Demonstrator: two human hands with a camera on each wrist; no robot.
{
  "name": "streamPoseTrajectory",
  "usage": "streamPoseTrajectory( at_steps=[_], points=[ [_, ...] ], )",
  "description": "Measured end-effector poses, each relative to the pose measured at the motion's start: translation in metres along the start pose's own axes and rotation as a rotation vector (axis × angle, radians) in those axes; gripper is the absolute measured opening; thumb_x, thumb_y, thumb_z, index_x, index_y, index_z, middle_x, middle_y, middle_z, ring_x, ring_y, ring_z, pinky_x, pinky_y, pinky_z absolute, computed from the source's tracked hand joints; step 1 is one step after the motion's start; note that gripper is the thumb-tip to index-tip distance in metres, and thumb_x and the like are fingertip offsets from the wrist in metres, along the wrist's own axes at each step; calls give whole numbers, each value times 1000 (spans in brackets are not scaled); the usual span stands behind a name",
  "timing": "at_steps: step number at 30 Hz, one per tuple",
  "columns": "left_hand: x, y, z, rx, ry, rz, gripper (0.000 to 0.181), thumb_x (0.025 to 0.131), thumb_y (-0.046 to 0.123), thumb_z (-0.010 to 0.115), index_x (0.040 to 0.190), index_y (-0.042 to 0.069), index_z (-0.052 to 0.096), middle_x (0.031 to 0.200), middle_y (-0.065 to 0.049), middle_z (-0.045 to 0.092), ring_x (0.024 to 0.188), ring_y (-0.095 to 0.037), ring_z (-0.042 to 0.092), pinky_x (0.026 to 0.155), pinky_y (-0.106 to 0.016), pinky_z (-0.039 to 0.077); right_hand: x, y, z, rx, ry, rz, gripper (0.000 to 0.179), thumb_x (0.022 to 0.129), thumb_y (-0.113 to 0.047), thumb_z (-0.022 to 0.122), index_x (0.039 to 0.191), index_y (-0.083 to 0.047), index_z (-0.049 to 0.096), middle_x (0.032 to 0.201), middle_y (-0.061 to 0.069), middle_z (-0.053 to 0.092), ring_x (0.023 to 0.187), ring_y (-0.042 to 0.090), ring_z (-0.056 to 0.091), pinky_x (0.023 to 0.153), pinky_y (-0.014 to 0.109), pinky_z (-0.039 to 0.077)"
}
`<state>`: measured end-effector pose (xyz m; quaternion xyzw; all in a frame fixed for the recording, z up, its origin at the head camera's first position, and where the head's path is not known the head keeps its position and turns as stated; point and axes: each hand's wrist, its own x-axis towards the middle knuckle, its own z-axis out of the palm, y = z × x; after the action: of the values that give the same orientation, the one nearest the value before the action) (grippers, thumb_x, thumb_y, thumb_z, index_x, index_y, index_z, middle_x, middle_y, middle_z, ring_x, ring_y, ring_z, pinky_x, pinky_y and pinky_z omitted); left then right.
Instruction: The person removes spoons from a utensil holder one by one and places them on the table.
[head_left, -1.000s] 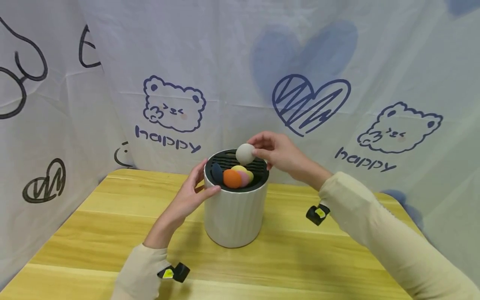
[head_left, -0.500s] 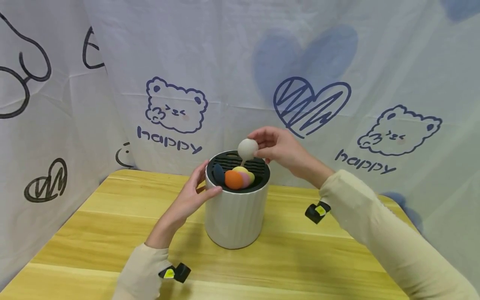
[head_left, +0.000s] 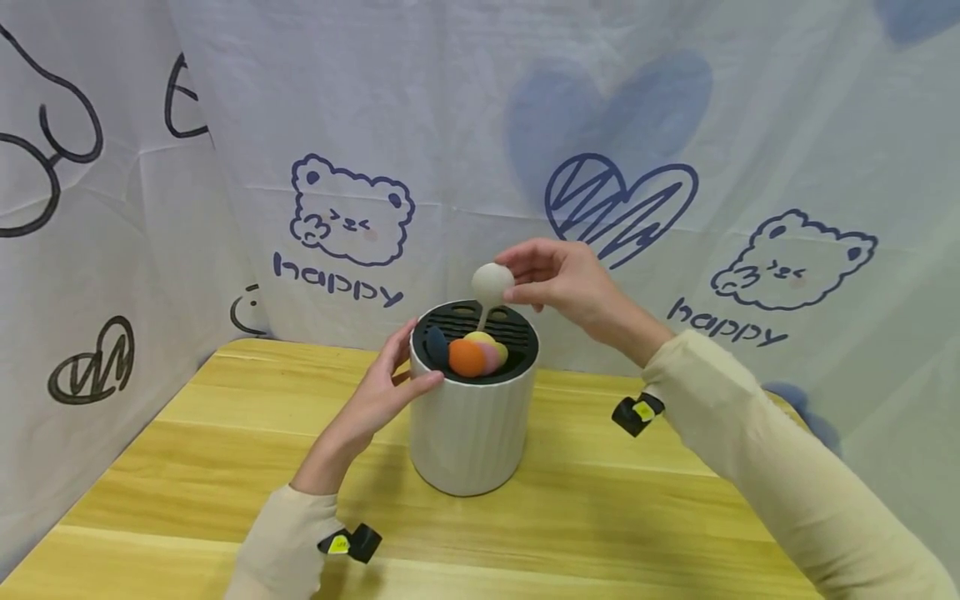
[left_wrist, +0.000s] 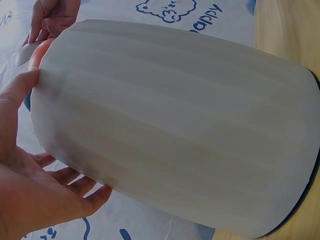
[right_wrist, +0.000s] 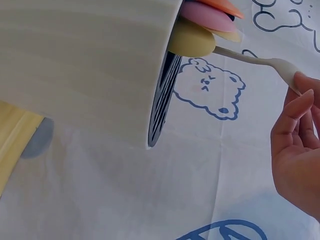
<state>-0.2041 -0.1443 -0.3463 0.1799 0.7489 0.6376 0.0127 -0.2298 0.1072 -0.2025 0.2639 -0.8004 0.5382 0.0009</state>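
Note:
A white ribbed utensil holder (head_left: 470, 442) with a black slotted lid (head_left: 442, 318) stands upright on the table. My left hand (head_left: 375, 392) grips its left side at the top, thumb at the front rim and fingers on the far side. Over the lid, my right hand (head_left: 568, 279) pinches a white spoon (head_left: 492, 284) by its bowl. The spoon's thin handle points down and passes behind the other spoons, its lower end hidden. Clustered in the lid are a dark blue spoon (head_left: 437, 346), an orange spoon (head_left: 467, 358), a pink spoon (right_wrist: 207, 16) and yellow ones (right_wrist: 195, 39).
The holder rests on a yellow wood-grain table (head_left: 637, 517). A white cloth (head_left: 465, 125) printed with bears and hearts hangs close behind it and along the left side. Black wrist cameras (head_left: 365, 543) sit on both sleeves.
My right hand has risen with the white spoon, and more of its handle shows above the lid. My left hand stays in place on the holder.

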Motion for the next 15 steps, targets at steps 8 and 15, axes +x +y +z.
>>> streamPoseTrajectory(
  at_steps=[8, 15],
  points=[
    [-1, 1, 0, -5, 3, -2, 82, 92, 27, 63, 156, 14, 13, 159, -13, 17, 144, -30, 18, 114, -52, 18, -2, 3, 2, -108, 2, -54, 32, 83, 0, 73, 114, 1, 66, 102, 12, 68, 81, 20, 65, 55, 27, 50],
    [0, 1, 0, -3, 0, -6, 82, 92, 28, 63, 156, 14, 13, 159, -12, 16, 144, -30, 17, 114, -52, 18, -3, -2, -1, -125, 9, -93, 32, 83, 0, 73, 114, 2, 66, 102, 13, 69, 82, 20, 67, 54, 28, 52]
  ],
)
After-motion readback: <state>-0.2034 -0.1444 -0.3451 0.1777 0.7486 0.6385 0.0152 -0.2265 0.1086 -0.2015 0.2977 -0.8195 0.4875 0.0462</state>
